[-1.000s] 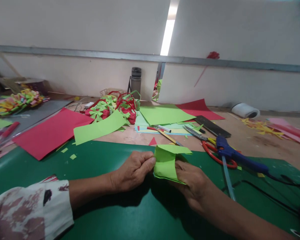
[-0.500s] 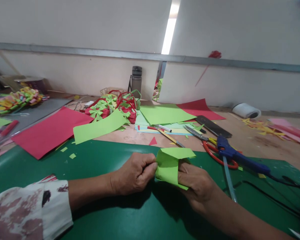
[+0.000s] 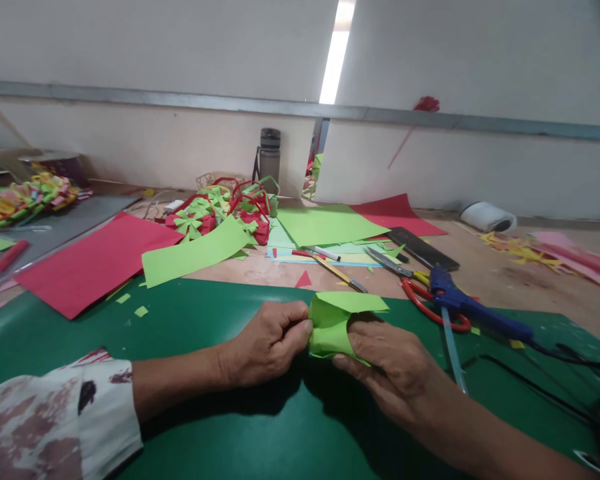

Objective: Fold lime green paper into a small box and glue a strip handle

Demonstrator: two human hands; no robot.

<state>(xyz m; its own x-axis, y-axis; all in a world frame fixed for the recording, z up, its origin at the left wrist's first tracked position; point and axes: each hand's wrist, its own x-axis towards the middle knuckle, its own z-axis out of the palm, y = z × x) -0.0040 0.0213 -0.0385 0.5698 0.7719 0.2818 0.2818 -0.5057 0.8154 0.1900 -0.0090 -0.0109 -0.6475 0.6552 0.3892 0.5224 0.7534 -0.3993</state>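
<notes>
1. Lime paper (image 3: 333,327) pinched tight at its left edge by left hand (image 3: 267,343) thumb and forefinger, same as before.
2. Now curled tighter by right hand (image 3: 390,363), fingers closed round its lower right edge.
3. Held just above green mat (image 3: 205,313); fold closing up; scissors (image 3: 430,303) untouched nearby.

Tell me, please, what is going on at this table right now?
A person holds a folded light green paper in both hands, low over a dark green mat. The left hand pinches its left edge; the right hand grips it from the right. Red-handled scissors and a blue glue gun lie to the right; a red sheet and paper flowers lie farther back.
</notes>
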